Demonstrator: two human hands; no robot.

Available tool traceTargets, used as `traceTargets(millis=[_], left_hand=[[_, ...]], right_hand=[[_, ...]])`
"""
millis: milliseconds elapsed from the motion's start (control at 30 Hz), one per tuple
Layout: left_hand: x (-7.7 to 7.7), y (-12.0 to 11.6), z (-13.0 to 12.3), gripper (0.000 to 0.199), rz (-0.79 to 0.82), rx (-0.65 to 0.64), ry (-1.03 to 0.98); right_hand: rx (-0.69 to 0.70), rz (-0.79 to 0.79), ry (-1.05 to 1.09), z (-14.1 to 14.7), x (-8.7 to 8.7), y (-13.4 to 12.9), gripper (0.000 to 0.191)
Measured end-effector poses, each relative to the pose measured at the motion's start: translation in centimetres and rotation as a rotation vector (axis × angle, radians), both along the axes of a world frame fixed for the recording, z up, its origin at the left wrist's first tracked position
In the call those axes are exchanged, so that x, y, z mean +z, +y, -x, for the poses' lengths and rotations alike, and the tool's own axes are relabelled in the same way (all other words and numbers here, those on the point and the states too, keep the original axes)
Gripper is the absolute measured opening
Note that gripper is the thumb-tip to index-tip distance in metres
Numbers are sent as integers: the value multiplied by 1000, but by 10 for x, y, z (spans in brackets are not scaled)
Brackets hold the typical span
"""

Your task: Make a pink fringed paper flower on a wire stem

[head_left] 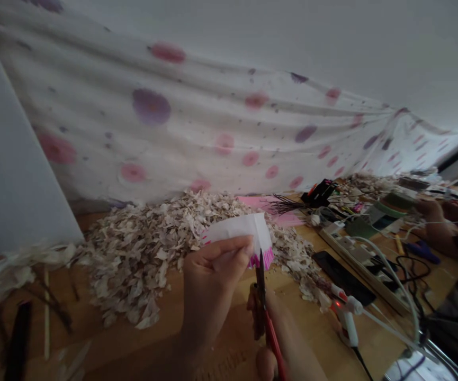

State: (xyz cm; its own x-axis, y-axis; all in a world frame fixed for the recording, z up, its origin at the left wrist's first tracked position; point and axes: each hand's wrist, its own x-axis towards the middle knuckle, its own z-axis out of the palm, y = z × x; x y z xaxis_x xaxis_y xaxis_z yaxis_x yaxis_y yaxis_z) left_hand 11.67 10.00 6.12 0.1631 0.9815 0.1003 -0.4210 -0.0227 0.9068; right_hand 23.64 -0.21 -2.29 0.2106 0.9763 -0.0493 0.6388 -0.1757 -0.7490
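My left hand (pixel 215 280) pinches a white piece of paper or thin cloth (pixel 258 227) whose lower edge is fringed in bright pink. Just to the right, my right hand (pixel 266 328) holds red-handled scissors (pixel 274 346), with the dark blades pointing up at the pink fringe. The blade tips meet the lower edge of the white piece; whether they are parted is hard to tell. Behind both hands spreads a large heap of pale, petal-like scraps (pixel 149 254) on the wooden table (pixel 133 349).
At the right lie a black phone (pixel 343 278), a power strip (pixel 364 264) with cables, a white glue gun (pixel 347 320) and a green roll (pixel 383 214). Another person's hands (pixel 435 217) are at the far right. A flowered sheet (pixel 197 127) hangs behind.
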Motion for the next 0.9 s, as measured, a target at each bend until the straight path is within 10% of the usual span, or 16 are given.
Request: traceTargets(millis=[900], left_hand=[[1, 0, 2, 8, 34, 11, -16]], right_hand=[[-43, 98, 279, 7, 3, 5, 52]])
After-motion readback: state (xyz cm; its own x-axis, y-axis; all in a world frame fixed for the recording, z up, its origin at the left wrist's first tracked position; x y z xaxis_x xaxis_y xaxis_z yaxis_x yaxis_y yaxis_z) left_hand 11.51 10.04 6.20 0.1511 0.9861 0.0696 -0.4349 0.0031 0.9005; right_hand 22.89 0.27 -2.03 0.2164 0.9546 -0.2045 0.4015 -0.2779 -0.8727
